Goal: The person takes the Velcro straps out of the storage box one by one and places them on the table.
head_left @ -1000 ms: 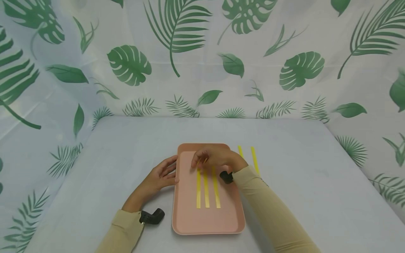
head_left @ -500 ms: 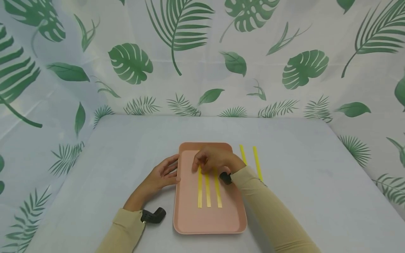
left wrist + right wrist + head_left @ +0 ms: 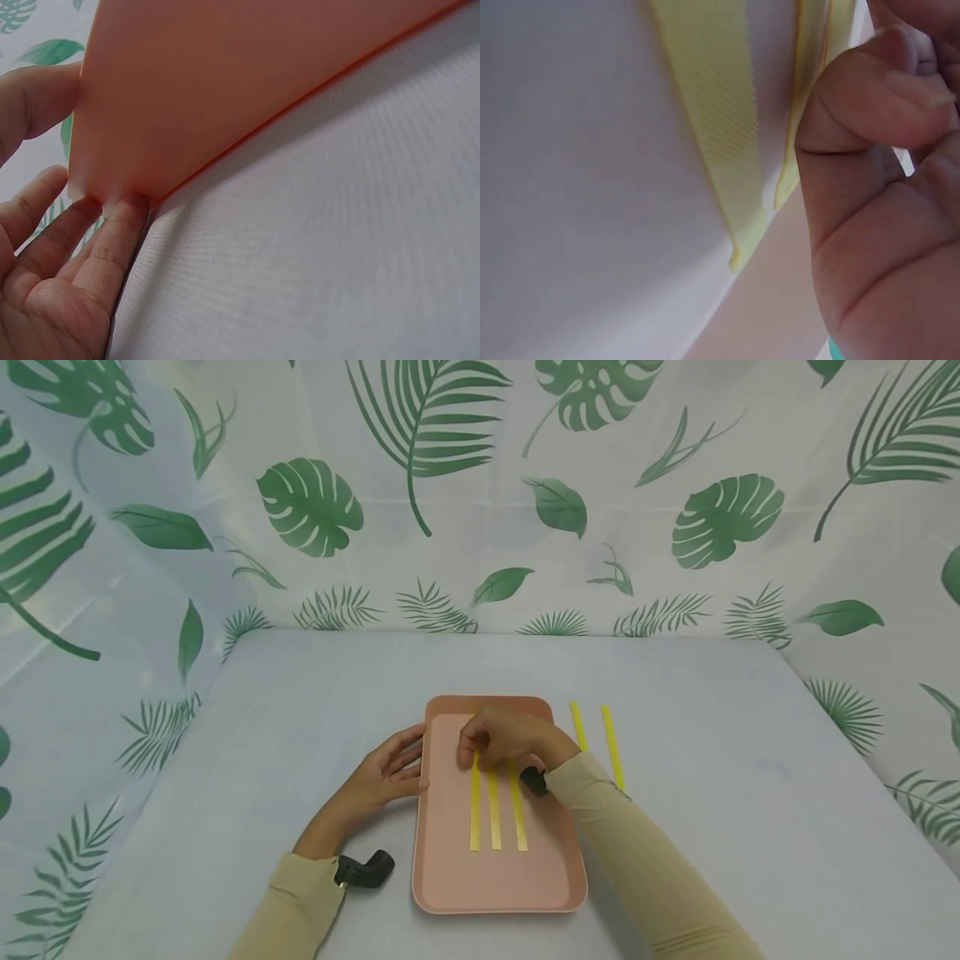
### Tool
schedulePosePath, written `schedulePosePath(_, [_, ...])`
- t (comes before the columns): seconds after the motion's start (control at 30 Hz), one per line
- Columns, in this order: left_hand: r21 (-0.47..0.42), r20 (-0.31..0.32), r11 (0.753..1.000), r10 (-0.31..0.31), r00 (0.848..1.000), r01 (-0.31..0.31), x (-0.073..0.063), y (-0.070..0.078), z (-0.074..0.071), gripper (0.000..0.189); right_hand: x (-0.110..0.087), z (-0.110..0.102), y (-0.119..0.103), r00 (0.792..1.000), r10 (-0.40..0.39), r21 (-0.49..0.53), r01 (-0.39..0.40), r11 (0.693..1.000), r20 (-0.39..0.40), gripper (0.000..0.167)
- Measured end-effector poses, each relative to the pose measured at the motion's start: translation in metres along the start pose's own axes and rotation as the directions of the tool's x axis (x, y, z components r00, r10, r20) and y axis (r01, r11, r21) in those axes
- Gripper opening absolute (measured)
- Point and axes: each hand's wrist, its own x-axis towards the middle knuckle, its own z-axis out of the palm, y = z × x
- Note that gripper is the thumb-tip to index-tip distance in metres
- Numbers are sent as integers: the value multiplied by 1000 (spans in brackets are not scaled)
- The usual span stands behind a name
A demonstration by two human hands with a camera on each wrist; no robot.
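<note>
A pink tray (image 3: 498,885) lies on the table with three yellow strips on it, side by side lengthwise. My right hand (image 3: 506,735) is over their upper parts, its fingers curled. Its thumb and forefinger pinch about the leftmost yellow strip (image 3: 475,818); the contact is partly hidden. In the right wrist view, the bent thumb (image 3: 885,97) is close beside the strips, and the nearest yellow strip (image 3: 712,105) lies flat. My left hand (image 3: 382,777) rests at the tray's left edge, fingers extended and fingertips against the side (image 3: 142,112).
Two more yellow strips, a left one (image 3: 577,727) and a right one (image 3: 611,743), lie on the white table (image 3: 712,777) right of the tray, partly behind the right sleeve (image 3: 637,852). Leaf-printed cloth (image 3: 450,552) surrounds the table at the back and sides.
My right hand has come slightly down along the leftmost strip, its fingers drawing closer together. The left hand stays at the tray's edge; the whole view shifts slightly.
</note>
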Motion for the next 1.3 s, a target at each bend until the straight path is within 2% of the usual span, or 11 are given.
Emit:
schedulePosePath(0.13, [-8,0,1000,3,1000,-3,0,0,0,91,3,0,3,999,-53,-25,53,998,-3,29])
schedulePosePath(0.3, [-15,3,1000,1,1000,-1,0,0,-1,91,3,0,6,994,-107,-28,107,994,-10,24])
schedulePosePath(0.6, [-12,2,1000,0,1000,0,1,1,2,90,-8,-4,1,981,-176,-71,171,983,-76,29])
schedulePosePath(0.83, [-7,4,1000,3,1000,-3,0,1,1,91,-14,-11,-11,977,-198,-32,196,980,-80,18])
schedulePosePath(1.07, [-2,5,1000,8,1000,-8,0,2,2,91,-20,-15,-16,960,-214,4,218,976,-182,28])
schedulePosePath(1.3, [-16,10,1000,15,1000,-14,0,1,2,91,-27,-14,-15,938,-229,54,251,966,-259,26])
